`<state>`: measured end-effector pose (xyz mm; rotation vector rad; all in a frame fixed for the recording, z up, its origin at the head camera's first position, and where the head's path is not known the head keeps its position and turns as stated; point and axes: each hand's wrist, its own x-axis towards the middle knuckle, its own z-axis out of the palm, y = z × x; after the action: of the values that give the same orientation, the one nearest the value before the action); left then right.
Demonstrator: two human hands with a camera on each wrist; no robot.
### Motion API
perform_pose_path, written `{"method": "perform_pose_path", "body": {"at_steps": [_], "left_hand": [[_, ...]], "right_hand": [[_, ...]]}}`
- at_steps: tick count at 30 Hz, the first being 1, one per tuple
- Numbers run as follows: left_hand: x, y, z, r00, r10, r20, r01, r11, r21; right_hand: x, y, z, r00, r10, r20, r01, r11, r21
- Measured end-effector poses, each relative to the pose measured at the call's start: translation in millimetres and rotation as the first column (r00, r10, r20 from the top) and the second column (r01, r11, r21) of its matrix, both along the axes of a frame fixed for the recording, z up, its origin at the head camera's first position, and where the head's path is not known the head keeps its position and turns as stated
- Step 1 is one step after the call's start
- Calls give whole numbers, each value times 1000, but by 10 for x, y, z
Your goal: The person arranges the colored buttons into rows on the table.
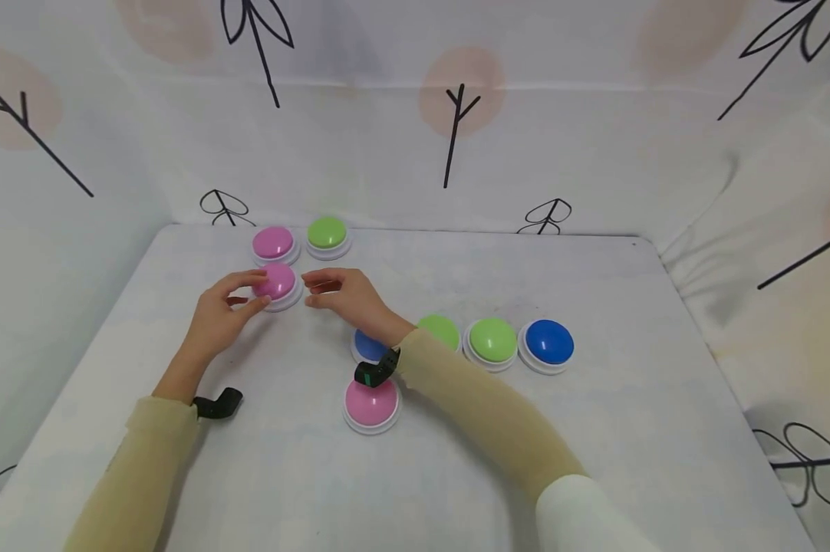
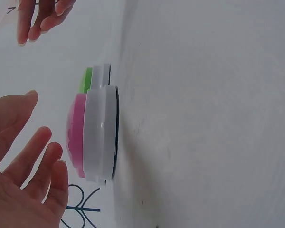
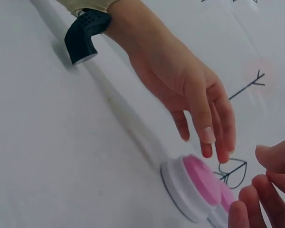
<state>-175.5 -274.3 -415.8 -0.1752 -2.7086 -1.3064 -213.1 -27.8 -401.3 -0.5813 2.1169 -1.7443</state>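
My left hand [image 1: 218, 310] hovers over a pink push button [image 1: 279, 284] with a white round base, at the table's back left. In the left wrist view, the left hand's fingers [image 2: 35, 183] are spread and stand apart from the pink dome [image 2: 76, 135]. My right hand [image 1: 346, 295] is just right of the same button, its fingers loosely bent with nothing in them. Seen from the right wrist, the left hand [image 3: 185, 90] hangs above the pink button [image 3: 202, 180], and the right hand [image 3: 270, 190] is at the lower right.
Behind are another pink button [image 1: 273, 242] and a green button [image 1: 327, 232]. Across the middle run a partly covered blue button [image 1: 367, 346], two green buttons [image 1: 442, 330] [image 1: 493, 340] and a blue button [image 1: 549, 341]. A pink button [image 1: 371, 404] lies in front, on the white table [image 1: 284, 475].
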Motion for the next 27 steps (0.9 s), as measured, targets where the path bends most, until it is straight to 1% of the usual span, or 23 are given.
{"method": "perform_pose_path", "body": {"at_steps": [2, 5, 8, 11, 15, 18, 22, 24, 27], "left_hand": [[-33, -49, -11, 1000, 9, 16, -9, 1000, -5], [-82, -114, -21, 999, 0, 40, 0, 1000, -4], [-127, -165, -21, 997, -10, 75, 11, 1000, -13], [-177, -204, -29, 993, -31, 112, 32, 999, -9], [-230, -242, -19, 986, -60, 157, 60, 998, 5], [-243, -259, -33, 978, -70, 199, 70, 998, 4], [-276, -267, -63, 968, -81, 237, 85, 996, -4], [-295, -262, -70, 966, -83, 246, 87, 996, -6], [-299, -264, -71, 964, -79, 253, 87, 996, -21]], "right_hand": [[-41, -72, -34, 999, -1, 40, 2, 999, -35], [-98, -173, -77, 997, 0, 78, 5, 998, -67], [-155, -266, -113, 997, -3, 74, 8, 997, -74], [-211, -347, -165, 998, -33, 59, 37, 997, -63], [-259, -412, -217, 997, -67, 38, 68, 998, -12], [-252, -424, -243, 997, -70, 7, 70, 996, 50], [-238, -411, -242, 996, -77, -32, 81, 989, 125], [-239, -400, -234, 997, -68, -43, 73, 986, 149], [-247, -410, -245, 998, -29, -57, 39, 983, 182]]}}
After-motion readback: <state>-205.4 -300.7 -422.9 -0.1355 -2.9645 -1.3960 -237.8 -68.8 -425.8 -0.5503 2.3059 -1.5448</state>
